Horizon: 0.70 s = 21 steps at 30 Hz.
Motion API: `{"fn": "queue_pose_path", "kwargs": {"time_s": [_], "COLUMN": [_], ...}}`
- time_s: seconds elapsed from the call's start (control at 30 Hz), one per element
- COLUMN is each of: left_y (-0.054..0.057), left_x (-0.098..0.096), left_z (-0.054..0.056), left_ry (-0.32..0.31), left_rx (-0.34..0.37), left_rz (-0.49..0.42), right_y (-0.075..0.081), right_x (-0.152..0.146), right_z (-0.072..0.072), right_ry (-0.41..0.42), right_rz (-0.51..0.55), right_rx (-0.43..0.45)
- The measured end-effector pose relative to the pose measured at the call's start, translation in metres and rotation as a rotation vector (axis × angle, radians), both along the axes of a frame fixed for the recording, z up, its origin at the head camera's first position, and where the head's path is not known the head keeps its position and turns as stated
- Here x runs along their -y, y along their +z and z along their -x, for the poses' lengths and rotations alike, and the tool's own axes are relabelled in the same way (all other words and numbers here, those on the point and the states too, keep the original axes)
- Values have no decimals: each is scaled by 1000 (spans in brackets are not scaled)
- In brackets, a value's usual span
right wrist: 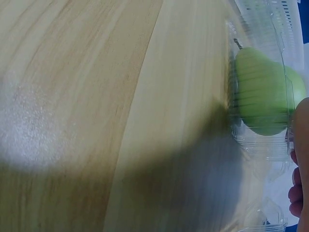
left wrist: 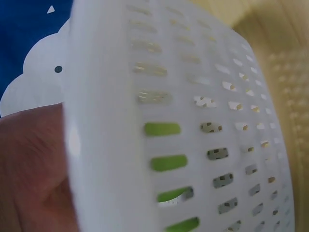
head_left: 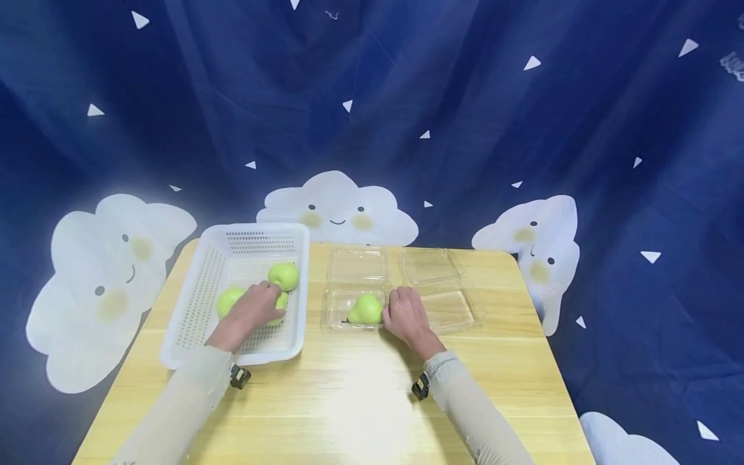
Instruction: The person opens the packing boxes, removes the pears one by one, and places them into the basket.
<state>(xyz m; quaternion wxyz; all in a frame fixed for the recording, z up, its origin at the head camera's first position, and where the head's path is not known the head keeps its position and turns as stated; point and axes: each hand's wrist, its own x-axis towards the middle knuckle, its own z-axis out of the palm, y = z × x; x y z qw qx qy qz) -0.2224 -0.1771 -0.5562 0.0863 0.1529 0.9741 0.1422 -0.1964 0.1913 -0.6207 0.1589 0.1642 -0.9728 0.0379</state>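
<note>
My left hand [head_left: 256, 303] reaches into a white plastic basket [head_left: 306, 303] and grips a green pear [head_left: 281, 301], mostly covered by the fingers. Two more green fruits lie beside it: one [head_left: 283, 276] just beyond the fingertips, another [head_left: 229, 299] to the left. In the left wrist view the basket wall [left wrist: 106, 145] hides most of the hand. A green pear [head_left: 366, 310] lies on its side in a clear plastic container [head_left: 334, 307], stem pointing left. At the container's right edge, my right hand [head_left: 407, 314] holds it with curled fingers.
Behind the front container its clear lid [head_left: 357, 263] lies folded back. A second clear clamshell container [head_left: 450, 309] stands open to the right, its lid [head_left: 430, 265] behind. All rest on a wooden table [head_left: 325, 394] before a blue curtain [head_left: 407, 97].
</note>
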Motion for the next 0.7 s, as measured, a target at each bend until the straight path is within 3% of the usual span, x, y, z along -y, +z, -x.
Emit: {"fn": "queue_pose_path", "kwargs": {"time_s": [0.17,0.43,0.7], "left_y": [0,3,13], "left_x": [0,-2,-11], "left_z": [2,7,13], "left_ry": [3,-15,-15], "left_rx": [11,-34,-72], "left_rz": [16,53,59], "right_y": [1,3,4], "right_x": [1,2,2], "right_z": [0,-1,-2], "right_ry": [-8,11,17], "right_rz": [1,22,29], "right_rx": [17,-5,-4]}}
